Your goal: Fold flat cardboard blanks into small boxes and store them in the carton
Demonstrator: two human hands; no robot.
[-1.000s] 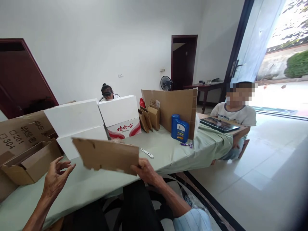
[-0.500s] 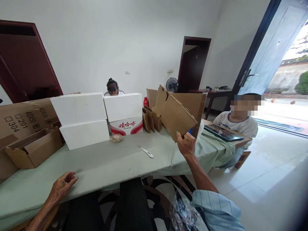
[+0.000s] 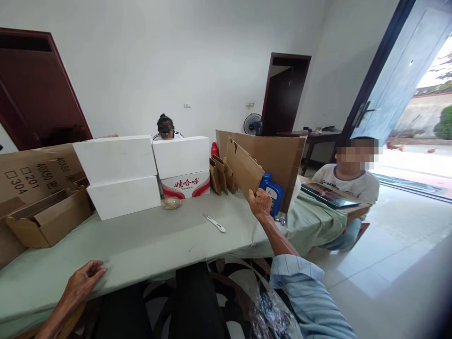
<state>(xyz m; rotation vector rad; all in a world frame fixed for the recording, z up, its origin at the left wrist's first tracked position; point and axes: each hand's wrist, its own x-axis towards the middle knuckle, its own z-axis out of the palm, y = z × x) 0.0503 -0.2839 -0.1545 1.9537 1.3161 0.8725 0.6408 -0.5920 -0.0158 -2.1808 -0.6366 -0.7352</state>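
Observation:
My right hand (image 3: 260, 203) is stretched out over the table and grips the lower edge of a flat brown cardboard piece (image 3: 243, 167), held tilted beside several folded cardboard pieces (image 3: 219, 175) that lean upright. A blue bottle (image 3: 272, 191) stands just right of that hand. At the table's near edge rests my left hand (image 3: 84, 280), its fingers loosely curled and holding nothing. A small white knife (image 3: 214, 222) lies on the pale green tablecloth (image 3: 151, 245) between my hands.
Two white foam boxes (image 3: 118, 176) and a red-and-white carton (image 3: 185, 185) stand at the back. An open cardboard box (image 3: 47, 219) sits at the left. A large cardboard sheet (image 3: 280, 157) stands upright on the right. One person sits behind the boxes, another at the right end.
My right hand has carried the cardboard piece from in front of me to the far right, then lowered it toward the leaning stack. My left hand has dropped to the table edge.

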